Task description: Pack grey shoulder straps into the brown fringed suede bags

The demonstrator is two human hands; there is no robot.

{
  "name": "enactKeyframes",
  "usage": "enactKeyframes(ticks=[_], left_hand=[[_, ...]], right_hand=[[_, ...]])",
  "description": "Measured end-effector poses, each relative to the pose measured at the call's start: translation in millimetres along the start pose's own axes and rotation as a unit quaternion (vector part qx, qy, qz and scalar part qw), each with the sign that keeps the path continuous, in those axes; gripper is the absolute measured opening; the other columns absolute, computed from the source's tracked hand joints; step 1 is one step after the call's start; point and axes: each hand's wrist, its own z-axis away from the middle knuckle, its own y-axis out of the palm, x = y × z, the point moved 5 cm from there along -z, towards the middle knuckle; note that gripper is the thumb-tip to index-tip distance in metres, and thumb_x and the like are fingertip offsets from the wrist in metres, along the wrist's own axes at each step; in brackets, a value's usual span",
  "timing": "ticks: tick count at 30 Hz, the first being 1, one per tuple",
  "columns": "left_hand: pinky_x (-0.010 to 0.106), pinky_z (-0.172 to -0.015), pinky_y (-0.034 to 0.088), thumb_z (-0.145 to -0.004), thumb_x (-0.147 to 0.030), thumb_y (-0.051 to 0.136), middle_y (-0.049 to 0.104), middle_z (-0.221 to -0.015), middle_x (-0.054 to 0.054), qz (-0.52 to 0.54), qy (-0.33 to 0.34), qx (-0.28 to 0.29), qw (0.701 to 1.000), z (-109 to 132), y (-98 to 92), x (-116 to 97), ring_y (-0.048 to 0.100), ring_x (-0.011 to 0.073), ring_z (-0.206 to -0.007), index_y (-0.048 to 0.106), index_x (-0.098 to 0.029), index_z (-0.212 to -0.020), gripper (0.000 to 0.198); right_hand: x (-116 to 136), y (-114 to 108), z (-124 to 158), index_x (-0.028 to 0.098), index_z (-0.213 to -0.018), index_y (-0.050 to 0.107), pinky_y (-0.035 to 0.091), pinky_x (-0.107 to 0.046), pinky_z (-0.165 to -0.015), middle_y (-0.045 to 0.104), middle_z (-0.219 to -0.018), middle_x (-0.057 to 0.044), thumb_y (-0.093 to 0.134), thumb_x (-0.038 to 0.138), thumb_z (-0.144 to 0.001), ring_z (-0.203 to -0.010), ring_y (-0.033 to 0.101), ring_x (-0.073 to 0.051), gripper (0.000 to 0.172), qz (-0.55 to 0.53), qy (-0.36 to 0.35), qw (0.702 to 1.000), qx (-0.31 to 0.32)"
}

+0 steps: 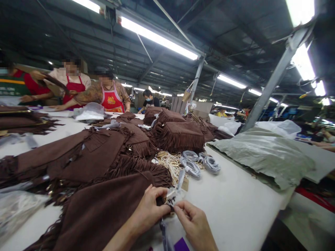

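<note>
A brown suede fringed bag (104, 205) lies flat on the white table in front of me. At its right corner, my left hand (149, 207) is closed, thumb and fingers pinching a crumpled whitish plastic wrapping (175, 196) around a strap end. Facing it, my right hand (192, 219) is closed too, fingertips pinched at the lower edge of this wrapping. Its exact contents are partly hidden by the fingers. A grey wrapped strap piece (164, 233) hangs below my hands. Just beyond them lie a heap of cream strings and tags (170, 164) and several coiled, plastic-wrapped straps (190, 166).
More brown fringed bags (180, 134) are piled across the white table (225, 198). Clear plastic (21, 209) lies at the left. A greenish sheet (264, 153) covers something at the right. Co-workers in red aprons (112, 99) stand along the far left side.
</note>
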Motion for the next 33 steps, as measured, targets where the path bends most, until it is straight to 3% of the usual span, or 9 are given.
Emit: enactKeyframes(ticks=[8,12,14,16,19,23,27,30,33], left_hand=[[0.045,-0.117,0.006,-0.069,-0.027,0.063,0.071,-0.094,-0.002,0.015,-0.002,-0.001,1.0,1,-2.2,3,0.061,0.0221,-0.096,0.07,-0.023,-0.095,0.028],[0.045,-0.117,0.008,-0.07,-0.027,0.063,0.069,-0.09,-0.002,0.01,0.01,-0.013,1.0,0,-1.4,5,0.059,0.0216,-0.093,0.067,-0.022,-0.092,0.023],[0.043,-0.113,0.021,-0.069,-0.023,0.062,0.066,-0.087,-0.002,0.04,0.02,-0.026,0.999,-1,-1.1,9,0.059,0.0203,-0.09,0.063,-0.02,-0.09,0.02],[0.034,-0.096,0.039,-0.068,-0.017,0.06,0.062,-0.084,-0.001,0.091,0.026,-0.036,0.995,-1,-1.4,14,0.057,0.0185,-0.086,0.057,-0.019,-0.087,0.019],[0.025,-0.076,0.042,-0.067,-0.013,0.058,0.057,-0.08,-0.001,0.109,0.032,-0.042,0.993,-1,-4.2,17,0.054,0.0164,-0.082,0.051,-0.019,-0.081,0.017],[0.028,-0.085,0.042,-0.07,-0.015,0.061,0.057,-0.075,-0.003,0.083,0.03,-0.028,0.996,1,-7.7,15,0.053,0.0153,-0.079,0.052,-0.019,-0.074,0.011],[0.03,-0.089,0.041,-0.069,-0.017,0.064,0.06,-0.075,-0.003,0.079,0.032,-0.018,0.996,1,-9.2,14,0.055,0.0164,-0.08,0.056,-0.018,-0.073,0.009],[0.031,-0.09,0.042,-0.069,-0.016,0.064,0.063,-0.075,-0.002,0.08,0.033,-0.006,0.996,0,-9.8,15,0.057,0.0168,-0.08,0.059,-0.017,-0.073,0.006],[0.033,-0.092,0.043,-0.069,-0.015,0.061,0.065,-0.075,-0.001,0.088,0.031,0.001,0.996,-2,-11.4,19,0.058,0.0172,-0.08,0.062,-0.017,-0.074,0.005]], right_hand=[[12,7,-9,0.017,-0.065,0.065,0.034,-0.025,-0.055,0.049,-0.057,0.003,0.059,0.047,-0.08,-0.057,0.044,-0.015,0.034,-0.074,0.014,0.997,-0.01],[17,11,-13,0.017,-0.066,0.066,0.037,-0.025,-0.058,0.055,-0.06,0.002,0.061,0.05,-0.08,-0.06,0.048,-0.016,0.037,-0.109,0.004,0.994,-0.008],[17,13,-16,0.017,-0.065,0.066,0.038,-0.025,-0.058,0.056,-0.06,0.001,0.063,0.053,-0.079,-0.061,0.049,-0.017,0.038,-0.132,0.009,0.991,-0.007],[16,14,-18,0.017,-0.064,0.064,0.037,-0.025,-0.057,0.053,-0.058,0.002,0.065,0.054,-0.077,-0.06,0.047,-0.016,0.039,-0.149,0.017,0.989,-0.008],[14,14,-19,0.017,-0.063,0.064,0.037,-0.025,-0.057,0.051,-0.058,0.003,0.064,0.054,-0.077,-0.059,0.045,-0.016,0.039,-0.152,0.021,0.988,-0.008],[11,12,-17,0.017,-0.066,0.064,0.037,-0.024,-0.057,0.053,-0.06,0.002,0.062,0.05,-0.082,-0.06,0.047,-0.016,0.036,-0.11,0.004,0.994,0.008],[17,8,-13,0.019,-0.07,0.068,0.04,-0.022,-0.057,0.061,-0.063,0.001,0.06,0.041,-0.086,-0.06,0.054,-0.016,0.028,-0.049,-0.062,0.997,0.009],[26,9,-10,0.019,-0.07,0.069,0.043,-0.021,-0.058,0.065,-0.065,-0.001,0.059,0.034,-0.086,-0.061,0.058,-0.017,0.024,-0.017,-0.114,0.993,-0.005],[28,11,-9,0.02,-0.069,0.069,0.044,-0.022,-0.057,0.066,-0.064,-0.001,0.059,0.036,-0.086,-0.061,0.059,-0.017,0.026,-0.019,-0.118,0.992,-0.028]])
